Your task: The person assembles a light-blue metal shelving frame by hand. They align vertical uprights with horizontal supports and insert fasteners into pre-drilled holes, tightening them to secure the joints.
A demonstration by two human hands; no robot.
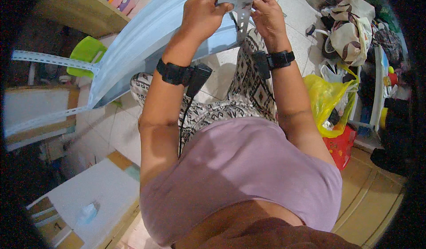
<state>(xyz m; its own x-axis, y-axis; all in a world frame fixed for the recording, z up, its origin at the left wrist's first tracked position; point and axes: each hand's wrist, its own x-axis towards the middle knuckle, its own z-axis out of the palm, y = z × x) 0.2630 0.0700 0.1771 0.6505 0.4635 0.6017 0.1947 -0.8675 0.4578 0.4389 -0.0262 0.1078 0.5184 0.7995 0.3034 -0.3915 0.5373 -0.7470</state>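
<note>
At the top of the view stands a grey slotted-angle metal post (244, 14) with punched holes. My left hand (202, 14) grips its left flange, thumb in front. On the other side, the bent fingers of my right hand (269, 18) meet at the post's right edge; whether something small sits between them is hidden. The post's lower end lies at the corner of a pale blue metal shelf panel (133, 46), which rests tilted in front of my legs. Another slotted-angle post (55, 60) runs left from the panel's far corner, and a further one (46, 121) from its near corner.
A lime-green plastic chair or stool (87, 54) is behind the panel. To my right are a yellow plastic bag (327, 97), a red bag (340, 146) and a heap of cloth bags (351, 32). At lower left, a low white surface (100, 185) bears a light-blue item.
</note>
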